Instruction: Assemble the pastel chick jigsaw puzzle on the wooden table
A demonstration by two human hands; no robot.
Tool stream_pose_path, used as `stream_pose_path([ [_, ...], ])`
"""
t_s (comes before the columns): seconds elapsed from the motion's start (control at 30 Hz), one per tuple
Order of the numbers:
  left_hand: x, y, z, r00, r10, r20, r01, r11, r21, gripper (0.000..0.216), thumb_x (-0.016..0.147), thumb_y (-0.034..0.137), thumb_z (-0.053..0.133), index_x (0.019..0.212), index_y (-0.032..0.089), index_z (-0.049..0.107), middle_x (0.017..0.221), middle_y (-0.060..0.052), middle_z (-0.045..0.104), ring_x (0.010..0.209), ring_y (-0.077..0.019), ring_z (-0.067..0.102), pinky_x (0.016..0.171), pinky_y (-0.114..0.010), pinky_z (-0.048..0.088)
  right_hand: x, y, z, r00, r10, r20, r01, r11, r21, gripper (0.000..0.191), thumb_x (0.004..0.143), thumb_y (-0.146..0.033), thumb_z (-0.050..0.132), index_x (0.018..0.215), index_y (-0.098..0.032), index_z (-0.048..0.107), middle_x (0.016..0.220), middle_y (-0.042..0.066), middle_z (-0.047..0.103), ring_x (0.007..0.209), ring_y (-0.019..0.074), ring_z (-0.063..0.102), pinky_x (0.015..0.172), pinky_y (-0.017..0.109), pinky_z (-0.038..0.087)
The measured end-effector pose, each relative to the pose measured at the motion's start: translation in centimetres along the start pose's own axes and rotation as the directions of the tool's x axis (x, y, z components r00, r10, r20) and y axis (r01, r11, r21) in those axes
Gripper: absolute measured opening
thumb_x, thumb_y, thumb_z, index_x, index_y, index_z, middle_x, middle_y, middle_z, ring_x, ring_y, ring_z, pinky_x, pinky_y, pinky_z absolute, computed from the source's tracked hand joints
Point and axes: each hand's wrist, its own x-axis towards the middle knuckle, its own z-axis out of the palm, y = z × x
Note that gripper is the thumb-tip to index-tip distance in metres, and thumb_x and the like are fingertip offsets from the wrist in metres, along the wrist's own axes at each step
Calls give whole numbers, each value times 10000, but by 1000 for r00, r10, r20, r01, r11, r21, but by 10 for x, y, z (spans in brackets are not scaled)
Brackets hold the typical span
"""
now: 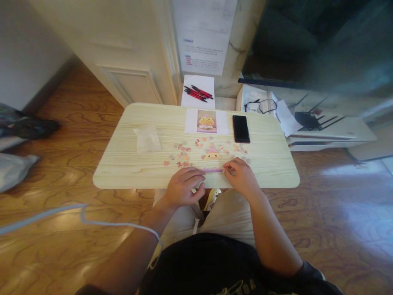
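On a small light wooden table (129, 164), loose jigsaw pieces (181, 155) lie scattered near the front. A partly joined pink and yellow section (211, 154) sits among them, and a joined pink strip (211, 169) lies along the front edge. My left hand (184, 186) rests on the table's front edge with curled fingers, its fingertips by the strip's left end. My right hand (241, 176) is pinched on a small puzzle piece (231, 169) at the strip's right end. A reference picture (206, 121) of a yellow figure lies at the back of the table.
A black phone (240, 128) lies right of the picture. A clear plastic bag (146, 138) sits at the left. Behind the table are red and black pens (198, 92) on paper, glasses (260, 105), and a low white shelf (331, 131). A white cable (92, 219) crosses my left arm.
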Motion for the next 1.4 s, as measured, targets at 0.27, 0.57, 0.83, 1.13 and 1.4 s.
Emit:
stream_pose_path([
  [0.27,-12,17,16,979,100,176,-129,979,161,282,906,241,644,1163,178,742,1339,-138,727,1276,-304,671,1103,-482,578,-37,-16,13,977,-198,82,198,980,-1,425,962,-122,542,1330,-268,698,1382,78,675,1314,246,594,1185,443,453],
  [0.57,-7,22,23,982,47,183,-83,977,194,355,924,265,627,1249,147,710,1408,-159,678,1382,-312,599,1194,-495,512,-39,-9,19,962,-271,19,271,963,-7,400,947,-121,565,1320,-199,686,1348,107,692,1279,266,619,1191,496,469],
  [0.83,-4,23,22,983,56,175,-94,972,215,325,900,256,635,1195,162,735,1380,-145,699,1366,-310,613,1165,-490,540,-45,5,17,954,-297,-32,298,954,33,456,884,-23,539,1246,-224,731,1343,75,712,1292,251,626,1203,488,475],
  [1.13,-3,21,24,976,90,197,-133,967,219,330,892,241,638,1189,135,735,1355,-163,710,1341,-307,632,1179,-482,538,-49,8,22,947,-321,-17,321,947,32,457,905,-59,549,1302,-210,720,1393,75,702,1358,252,603,1214,483,478],
  [1.4,-4,22,25,978,101,184,-141,965,222,272,896,231,627,1130,153,742,1334,-140,725,1314,-299,658,1170,-483,552,-48,3,23,951,-310,-18,311,950,37,450,900,-54,551,1291,-202,719,1406,81,688,1361,244,587,1238,485,449],
])
